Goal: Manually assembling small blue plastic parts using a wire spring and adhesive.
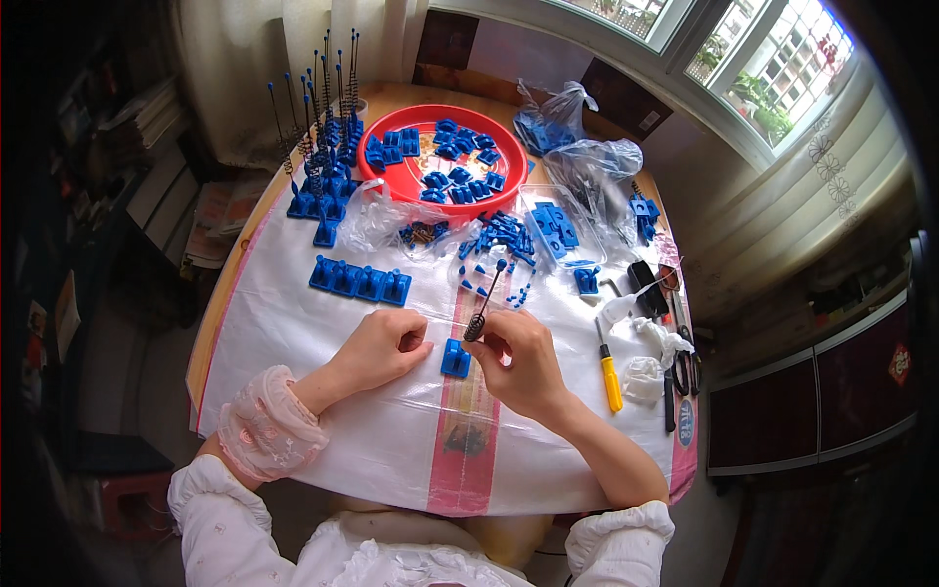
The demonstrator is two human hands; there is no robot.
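Note:
My right hand (525, 360) pinches a black coil spring (475, 326) near its lower end. A thin rod with a blue ball tip (501, 265) rises from the coil, leaning away to the right. Just below those fingertips, a blue plastic base piece (456, 358) lies on the white sheet; whether the spring touches it I cannot tell. My left hand (380, 348) rests left of that piece, fingers curled in, and anything inside them is hidden. Beyond it stands a row of several blue bases with short pegs (360, 281).
A red basin (389, 188) holds blue parts. Assembled spring rods (318, 147) stand at the far left. Small blue pegs (499, 235) lie mid-table beside a clear tray (553, 230). To the right are a yellow-handled screwdriver (610, 380), scissors (682, 367) and crumpled tissue (643, 380).

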